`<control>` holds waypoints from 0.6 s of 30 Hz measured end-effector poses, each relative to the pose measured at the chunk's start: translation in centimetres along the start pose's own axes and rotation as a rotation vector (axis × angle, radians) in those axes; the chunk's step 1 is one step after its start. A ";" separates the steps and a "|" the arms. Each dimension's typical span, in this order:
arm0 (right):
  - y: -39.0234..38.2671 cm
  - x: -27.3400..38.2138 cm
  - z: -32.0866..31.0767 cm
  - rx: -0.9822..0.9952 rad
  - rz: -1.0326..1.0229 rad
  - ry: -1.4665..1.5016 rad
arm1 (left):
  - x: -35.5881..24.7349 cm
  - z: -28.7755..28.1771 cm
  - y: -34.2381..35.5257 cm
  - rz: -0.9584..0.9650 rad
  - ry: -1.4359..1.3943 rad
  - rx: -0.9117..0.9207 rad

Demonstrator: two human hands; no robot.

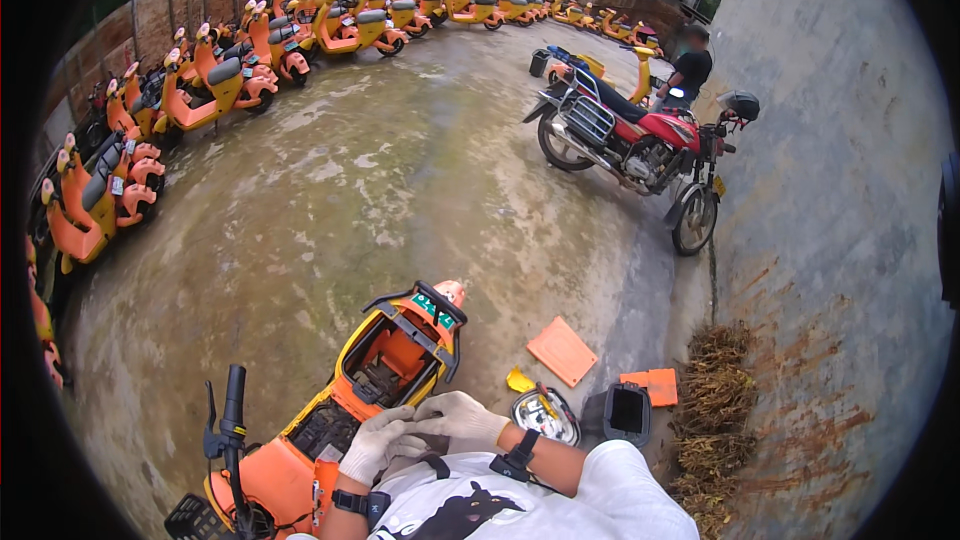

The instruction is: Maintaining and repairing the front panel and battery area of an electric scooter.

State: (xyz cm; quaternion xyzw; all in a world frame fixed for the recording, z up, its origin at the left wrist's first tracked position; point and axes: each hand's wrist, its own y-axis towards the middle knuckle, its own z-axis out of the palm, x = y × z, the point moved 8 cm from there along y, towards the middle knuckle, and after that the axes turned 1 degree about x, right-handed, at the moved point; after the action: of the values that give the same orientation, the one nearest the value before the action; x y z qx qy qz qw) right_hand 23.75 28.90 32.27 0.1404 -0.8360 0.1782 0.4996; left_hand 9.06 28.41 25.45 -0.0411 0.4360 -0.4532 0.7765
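My left hand (374, 444) and my right hand (462, 420), both in off-white knitted gloves, meet in front of my shirt. Their fingers are closed and come together at the tips; anything held between them is hidden or too small to make out. Just beyond and to the left is an orange and yellow electric scooter (270, 472) with its seat off. Its open compartment (395, 355) shows an orange liner and dark parts. Nearer to my left hand, an uncovered section of the scooter's floor exposes black components (325, 429).
Right of the scooter lie an orange panel (563, 351), a yellow piece (519, 380), a helmet (546, 414), a black bin (626, 412) and another orange piece (652, 386). Dry brush (715, 410) lines the concrete wall (850, 190). Beyond stand a red motorcycle (640, 135), a person (690, 68) and rows of scooters (205, 90).
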 end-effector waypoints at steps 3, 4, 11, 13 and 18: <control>0.1 -2.9 0.6 -0.080 0.133 0.055 | -0.2 0.0 -0.5 0.004 -0.036 0.003; 0.1 -3.2 0.7 -0.081 0.134 0.055 | -0.3 -0.1 -0.6 0.003 -0.069 -0.007; -0.2 -4.1 1.0 -0.092 0.186 0.109 | -0.2 -0.4 -0.3 -0.002 -0.084 0.009; -0.3 -4.1 0.9 -0.117 0.190 0.151 | -0.3 -0.5 -0.1 0.015 -0.142 0.024; 0.2 -3.8 0.9 -0.077 0.179 0.159 | -0.3 -0.9 0.1 0.000 -0.125 0.003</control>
State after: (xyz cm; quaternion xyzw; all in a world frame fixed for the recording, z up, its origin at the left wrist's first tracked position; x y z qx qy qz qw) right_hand 24.70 28.87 28.43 0.0315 -0.8093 0.2005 0.5512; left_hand 8.41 28.97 25.02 -0.0680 0.3857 -0.4504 0.8024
